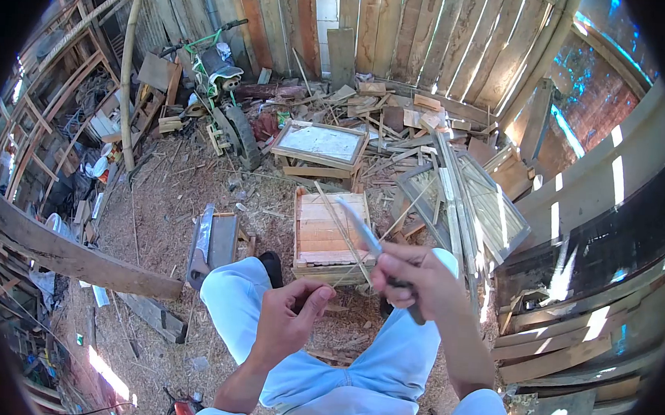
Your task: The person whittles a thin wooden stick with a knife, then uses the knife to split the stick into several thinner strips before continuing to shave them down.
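My right hand (407, 283) is closed around the handle of a knife (361, 228), its blade slanting up and to the left. Left of it, my left hand (293, 314) pinches thumb against fingers on what looks like the end of a thin wooden strip (410, 208), which runs up and right past the knife; part of it is hidden. A second, wider strip (337, 217) slants down toward my right fingers, and I cannot tell whether they touch it. Below both strips stands a shallow wooden box (298, 228) with light boards inside, between my knees.
A handsaw (203, 238) lies on a dark board by my left knee. Ahead are a framed panel (275, 146), scrap wood (397, 121) and a small bike (235, 123). Long slats (456, 206) lean at right. A thick beam (82, 258) juts in from the left.
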Tool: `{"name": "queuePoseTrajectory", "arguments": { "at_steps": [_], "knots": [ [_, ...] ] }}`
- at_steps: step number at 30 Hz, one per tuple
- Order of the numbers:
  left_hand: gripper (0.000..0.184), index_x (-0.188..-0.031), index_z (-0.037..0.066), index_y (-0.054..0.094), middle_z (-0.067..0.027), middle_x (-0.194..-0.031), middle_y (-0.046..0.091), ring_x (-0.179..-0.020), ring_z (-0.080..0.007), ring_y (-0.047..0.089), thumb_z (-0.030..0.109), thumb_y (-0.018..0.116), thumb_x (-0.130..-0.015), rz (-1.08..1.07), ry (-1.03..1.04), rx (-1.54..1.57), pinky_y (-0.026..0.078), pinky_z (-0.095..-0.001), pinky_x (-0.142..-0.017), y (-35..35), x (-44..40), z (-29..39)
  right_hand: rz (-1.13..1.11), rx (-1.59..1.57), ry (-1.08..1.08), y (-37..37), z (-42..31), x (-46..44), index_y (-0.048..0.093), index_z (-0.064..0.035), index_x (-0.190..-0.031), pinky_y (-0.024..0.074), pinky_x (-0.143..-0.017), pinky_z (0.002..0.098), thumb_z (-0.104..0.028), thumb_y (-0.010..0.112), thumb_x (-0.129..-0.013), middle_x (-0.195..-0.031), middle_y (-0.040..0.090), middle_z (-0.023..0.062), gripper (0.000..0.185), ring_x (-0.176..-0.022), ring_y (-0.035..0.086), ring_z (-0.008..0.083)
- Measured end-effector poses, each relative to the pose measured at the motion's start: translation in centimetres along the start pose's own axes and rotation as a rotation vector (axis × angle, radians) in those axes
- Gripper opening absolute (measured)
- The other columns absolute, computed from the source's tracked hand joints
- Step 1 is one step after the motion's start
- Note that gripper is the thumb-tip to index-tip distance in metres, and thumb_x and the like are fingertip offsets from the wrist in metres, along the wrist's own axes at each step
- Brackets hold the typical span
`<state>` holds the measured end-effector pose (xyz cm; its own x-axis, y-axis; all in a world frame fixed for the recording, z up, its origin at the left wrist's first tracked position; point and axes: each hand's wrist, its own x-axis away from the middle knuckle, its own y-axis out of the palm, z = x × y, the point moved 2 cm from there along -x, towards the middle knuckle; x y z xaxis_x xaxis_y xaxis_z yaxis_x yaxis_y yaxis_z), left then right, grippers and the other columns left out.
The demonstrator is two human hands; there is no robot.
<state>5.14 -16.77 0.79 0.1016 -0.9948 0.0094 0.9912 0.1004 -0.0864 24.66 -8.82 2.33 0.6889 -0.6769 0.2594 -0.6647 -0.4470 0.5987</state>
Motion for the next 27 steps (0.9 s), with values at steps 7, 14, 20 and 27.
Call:
{"name": "queuePoseTrajectory", "arguments": {
  "at_steps": [7, 14, 20, 27],
  "knots": [
    [0.015, -0.091, -0.002, 0.065, 0.0004, -0.065, 0.058, -0.055, -0.0029, 0.047, 0.013, 0.061, -0.092, -0.007, -0.004, -0.076, 0.035, -0.0183, -0.046, -0.5, 0.2, -0.5, 0.038, 0.063, 0.018, 0.2, -0.3, 0.3, 0.057, 0.0013, -0.111, 0.0278, -0.041, 0.0179, -0.017, 0.054, -0.095, -0.076, 0.058, 0.0041, 0.025, -0.05, 0.039, 0.0033],
    [0.015, -0.09, -0.002, 0.066, 0.0005, -0.065, 0.058, -0.057, -0.0029, 0.047, 0.012, 0.062, -0.091, 0.02, 0.079, -0.18, 0.034, -0.0185, -0.048, -1.0, -0.3, 0.3, 0.128, 0.082, -0.08, -1.3, -1.5, 0.3, 0.049, -0.0007, -0.13, 0.0283, -0.039, 0.0172, -0.016, 0.052, -0.096, -0.077, 0.057, 0.0049, 0.037, -0.049, 0.039, 0.003],
    [0.012, -0.089, -0.001, 0.067, -0.0006, -0.056, 0.057, -0.05, -0.0025, 0.047, 0.01, 0.063, -0.089, 0.013, 0.062, -0.194, 0.033, -0.0217, -0.044, -1.5, -0.4, -0.3, 0.107, 0.028, -0.085, -1.9, -2.2, 0.8, 0.051, -0.001, -0.126, 0.0286, -0.04, 0.0172, -0.016, 0.053, -0.095, -0.078, 0.058, 0.0045, 0.035, -0.05, 0.039, 0.0033],
    [0.012, -0.089, -0.002, 0.067, -0.0009, -0.056, 0.057, -0.05, -0.0039, 0.048, 0.01, 0.063, -0.089, 0.002, 0.091, -0.212, 0.035, -0.0221, -0.044, -1.5, -0.3, -0.4, 0.095, 0.077, -0.042, -1.4, -1.8, 0.8, 0.052, -0.0014, -0.126, 0.0283, -0.041, 0.0164, -0.015, 0.053, -0.095, -0.078, 0.057, 0.0034, 0.034, -0.05, 0.038, 0.0039]
  ]
}}
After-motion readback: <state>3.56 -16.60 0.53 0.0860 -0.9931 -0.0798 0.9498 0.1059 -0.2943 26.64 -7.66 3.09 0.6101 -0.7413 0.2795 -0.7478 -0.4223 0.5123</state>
